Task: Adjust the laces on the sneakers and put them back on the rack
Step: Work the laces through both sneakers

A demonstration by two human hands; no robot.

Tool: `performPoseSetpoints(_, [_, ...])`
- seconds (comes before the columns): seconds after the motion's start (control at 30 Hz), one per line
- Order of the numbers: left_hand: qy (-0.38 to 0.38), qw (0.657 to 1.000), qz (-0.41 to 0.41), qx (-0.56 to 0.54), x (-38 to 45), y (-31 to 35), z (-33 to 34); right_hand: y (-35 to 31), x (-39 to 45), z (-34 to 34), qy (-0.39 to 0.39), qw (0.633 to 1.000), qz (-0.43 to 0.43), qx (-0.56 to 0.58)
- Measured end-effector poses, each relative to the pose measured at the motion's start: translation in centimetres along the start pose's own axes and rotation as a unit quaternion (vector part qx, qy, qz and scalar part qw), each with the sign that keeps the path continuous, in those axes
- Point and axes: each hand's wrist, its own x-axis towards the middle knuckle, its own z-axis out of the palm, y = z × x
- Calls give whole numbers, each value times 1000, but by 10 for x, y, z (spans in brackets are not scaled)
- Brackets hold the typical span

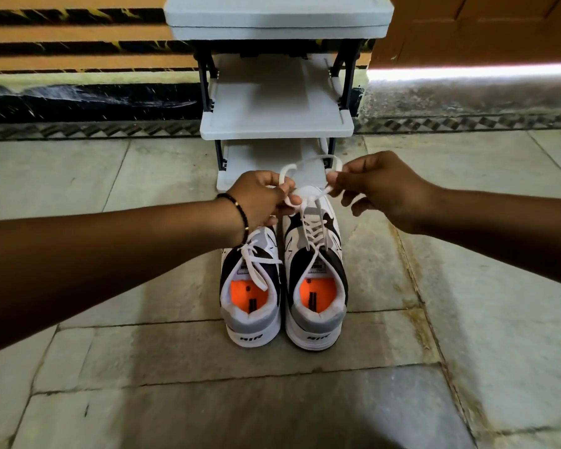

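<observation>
Overhead, both arms outstretched; left hand (259,197) and right hand (381,189) each pinching the right sneaker's (314,280) lace (308,176) loops.

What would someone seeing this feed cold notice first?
Probably the bright orange insoles glowing inside the pair of white, black and grey sneakers standing side by side on the stone floor, heels toward the camera. Just above, the left hand and right hand each pinch a loop of the right sneaker's white lace. Behind them stands the pale grey plastic shoe rack, no shoes visible on its shelves.
</observation>
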Motion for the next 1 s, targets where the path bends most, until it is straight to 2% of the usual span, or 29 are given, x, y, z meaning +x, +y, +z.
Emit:
performPoseSetpoints(0.07, [2, 994, 55, 94, 2, -5, -10, 10, 1, -4, 14, 999, 37, -26])
performPoseSetpoints(0.17, [21, 977, 77, 199, 9, -16, -24, 28, 1, -15, 41, 988, 99, -115])
performPoseSetpoints(0.3, [56, 975, 19, 214, 19, -32, -39, 45, 4, -36, 18, 962, 161, -220])
performPoseSetpoints(0.37, [50, 955, -5, 293, 21, -37, -41, 49, 7, -40, 14, 952, 182, -247])
performPoseSetpoints(0.43, [39, 907, 12, 419, 20, -39, -38, 51, 10, -37, 56, 933, 130, -331])
performPoseSetpoints(0.5, [28, 858, 78, 506, 15, -40, -27, 45, 13, -29, 76, 914, 36, -397])
performPoseSetpoints(0.57, [-3, 819, 148, 554, 10, -39, -14, 33, 10, -17, 7, 920, -19, -391])
performPoseSetpoints(0.63, [-62, 812, 178, 552, 7, -39, -2, 26, 5, -2, -98, 916, -5, -390])
performPoseSetpoints(0.7, [-107, 823, 184, 526, 6, -42, 10, 27, 0, 11, -153, 900, 4, -407])
performPoseSetpoints(0.87, [-114, 832, 233, 490, 6, -47, 21, 30, -3, 22, -142, 889, -25, -434])
performPoseSetpoints(1.0, [-98, 814, 243, 518, 6, -37, 16, 30, -2, 17, -138, 894, -48, -425])
